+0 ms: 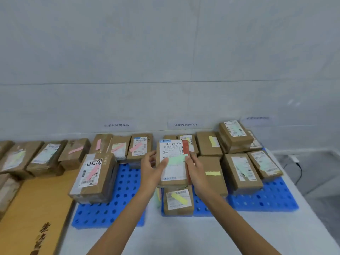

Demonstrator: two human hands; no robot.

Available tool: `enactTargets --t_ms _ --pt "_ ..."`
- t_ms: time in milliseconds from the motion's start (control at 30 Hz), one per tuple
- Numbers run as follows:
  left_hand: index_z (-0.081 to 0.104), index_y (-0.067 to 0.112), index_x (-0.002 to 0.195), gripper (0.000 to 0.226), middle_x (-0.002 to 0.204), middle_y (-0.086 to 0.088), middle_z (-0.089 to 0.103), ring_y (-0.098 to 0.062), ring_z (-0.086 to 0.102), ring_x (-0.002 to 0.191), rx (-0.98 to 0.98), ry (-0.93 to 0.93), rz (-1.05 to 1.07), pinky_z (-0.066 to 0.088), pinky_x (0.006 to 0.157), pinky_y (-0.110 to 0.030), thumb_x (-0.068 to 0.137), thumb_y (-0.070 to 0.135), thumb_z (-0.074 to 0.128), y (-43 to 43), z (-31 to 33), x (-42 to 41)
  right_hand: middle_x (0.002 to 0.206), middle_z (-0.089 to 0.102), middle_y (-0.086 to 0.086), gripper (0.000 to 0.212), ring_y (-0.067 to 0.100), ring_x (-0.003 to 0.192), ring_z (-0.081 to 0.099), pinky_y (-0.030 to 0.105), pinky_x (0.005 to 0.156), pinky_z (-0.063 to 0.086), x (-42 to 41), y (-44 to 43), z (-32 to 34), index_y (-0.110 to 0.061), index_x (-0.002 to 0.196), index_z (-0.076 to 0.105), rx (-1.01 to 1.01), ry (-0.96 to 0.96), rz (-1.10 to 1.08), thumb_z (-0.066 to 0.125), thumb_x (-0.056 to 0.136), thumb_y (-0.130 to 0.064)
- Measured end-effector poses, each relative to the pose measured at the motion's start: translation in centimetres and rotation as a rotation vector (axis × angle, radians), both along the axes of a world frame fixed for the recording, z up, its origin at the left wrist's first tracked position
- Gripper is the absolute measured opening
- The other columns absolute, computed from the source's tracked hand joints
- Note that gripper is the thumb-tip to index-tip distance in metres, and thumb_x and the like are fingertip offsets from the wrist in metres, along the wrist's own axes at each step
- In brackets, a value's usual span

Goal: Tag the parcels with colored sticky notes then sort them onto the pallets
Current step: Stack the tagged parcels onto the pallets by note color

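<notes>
I hold a brown cardboard parcel [173, 170] with a white shipping label up over the gap between two blue pallets. A pale green sticky note [177, 160] lies across its label. My left hand [153, 167] grips the parcel's left edge, thumb on the note's left end. At the parcel's right edge is my right hand [196, 169], its fingers holding that edge and the thumb pressing the note's right end. The left blue pallet [110, 212] carries parcels with pink notes. The right blue pallet [265, 199] carries parcels with yellow and green notes.
A parcel with a yellow note [178, 201] lies just below the held one. A large parcel with a pink note [93, 177] sits on the left pallet's front. More tagged parcels and a long wooden box [35, 214] are at the left. The white wall stands behind; a cable [298, 170] lies at the right.
</notes>
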State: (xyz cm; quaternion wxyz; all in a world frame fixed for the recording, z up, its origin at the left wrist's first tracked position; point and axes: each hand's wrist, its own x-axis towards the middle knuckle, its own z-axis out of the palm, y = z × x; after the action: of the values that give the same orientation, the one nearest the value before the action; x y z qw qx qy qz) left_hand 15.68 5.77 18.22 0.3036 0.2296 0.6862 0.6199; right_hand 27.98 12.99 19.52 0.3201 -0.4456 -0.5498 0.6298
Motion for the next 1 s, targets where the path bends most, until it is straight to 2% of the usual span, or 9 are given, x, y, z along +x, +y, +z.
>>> enactTargets --t_ms 100,200,300,467,567,700,800,933,1000 --pt "0.051 0.022 0.114 0.036 0.11 -0.001 0.062 -0.016 0.063 0.1 0.006 -0.064 -0.115 0.056 0.08 -0.033 0.085 0.018 0.071 2.5 0.0 2.4 0.124 0.056 -0.001 0.032 0.013 0.109 0.058 0.035 0.09 0.052 3.2 1.0 -0.9 -0.038 0.128 0.051 -0.017 -0.04 -0.108 0.042 0.097 -0.039" --pt "0.05 0.02 0.113 0.034 0.102 0.0 0.06 -0.016 0.063 0.093 0.004 -0.119 -0.215 0.055 0.071 -0.028 0.086 0.017 0.07 4.8 0.2 6.5 0.113 0.048 -0.017 0.027 0.002 0.102 0.053 0.028 0.086 0.047 7.2 2.0 -1.5 -0.035 0.126 0.045 0.052 -0.062 -0.212 0.041 0.1 -0.03" --pt "0.049 0.023 0.117 0.033 0.106 0.001 0.057 -0.014 0.061 0.093 -0.032 -0.157 -0.305 0.054 0.071 -0.026 0.089 0.02 0.066 6.9 0.0 9.6 0.121 0.056 -0.007 0.03 0.01 0.108 0.056 0.036 0.093 0.05 11.1 3.3 -1.6 -0.029 0.128 0.046 -0.008 -0.038 -0.266 0.044 0.098 -0.027" --pt "0.047 0.019 0.121 0.032 0.123 0.002 0.054 -0.011 0.052 0.109 -0.142 -0.123 -0.506 0.048 0.084 -0.022 0.093 0.017 0.06 11.4 -0.9 14.5 0.106 0.059 -0.003 0.016 0.012 0.097 0.057 0.031 0.076 0.051 18.5 8.0 -2.1 -0.025 0.114 0.047 -0.098 -0.066 -0.394 0.047 0.098 -0.021" --pt "0.045 0.011 0.127 0.036 0.12 0.004 0.048 -0.005 0.049 0.101 -0.201 -0.084 -0.569 0.043 0.066 -0.011 0.094 0.01 0.058 14.5 -1.6 18.1 0.108 0.057 0.001 0.018 0.017 0.099 0.056 0.03 0.072 0.051 22.1 11.8 -3.6 -0.02 0.116 0.045 -0.158 -0.099 -0.395 0.046 0.099 -0.018" --pt "0.046 0.009 0.134 0.039 0.131 -0.002 0.052 -0.013 0.05 0.111 -0.271 -0.056 -0.561 0.044 0.079 -0.016 0.096 0.008 0.054 18.8 -2.9 21.9 0.123 0.058 0.008 0.02 0.024 0.111 0.055 0.039 0.087 0.052 25.2 17.4 -5.7 -0.02 0.116 0.051 -0.183 -0.19 -0.306 0.044 0.099 -0.012" --pt "0.049 0.007 0.132 0.036 0.125 -0.003 0.055 -0.009 0.049 0.1 -0.314 -0.048 -0.52 0.045 0.065 -0.009 0.097 0.004 0.05 20.9 -3.7 23.5 0.127 0.058 0.006 0.03 0.024 0.116 0.053 0.042 0.095 0.049 26.1 20.8 -6.7 -0.022 0.125 0.053 -0.173 -0.262 -0.173 0.043 0.099 -0.011" --pt "0.049 0.009 0.13 0.035 0.117 0.0 0.057 -0.008 0.05 0.099 -0.306 -0.042 -0.428 0.048 0.063 -0.008 0.095 0.003 0.053 22.4 -4.6 24.5 0.12 0.056 0.004 0.033 0.019 0.108 0.054 0.025 0.076 0.05 26.2 23.1 -7.8 -0.013 0.131 0.046 -0.092 -0.318 -0.111 0.046 0.098 -0.008" --pt "0.048 0.009 0.13 0.037 0.121 -0.001 0.057 -0.008 0.051 0.1 -0.304 -0.03 -0.386 0.048 0.067 -0.01 0.094 0.003 0.055 22.9 -4.9 24.7 0.116 0.056 0.001 0.03 0.016 0.109 0.054 0.018 0.075 0.047 26.4 23.6 -8.2 -0.009 0.126 0.046 -0.048 -0.329 -0.095 0.05 0.096 -0.008"
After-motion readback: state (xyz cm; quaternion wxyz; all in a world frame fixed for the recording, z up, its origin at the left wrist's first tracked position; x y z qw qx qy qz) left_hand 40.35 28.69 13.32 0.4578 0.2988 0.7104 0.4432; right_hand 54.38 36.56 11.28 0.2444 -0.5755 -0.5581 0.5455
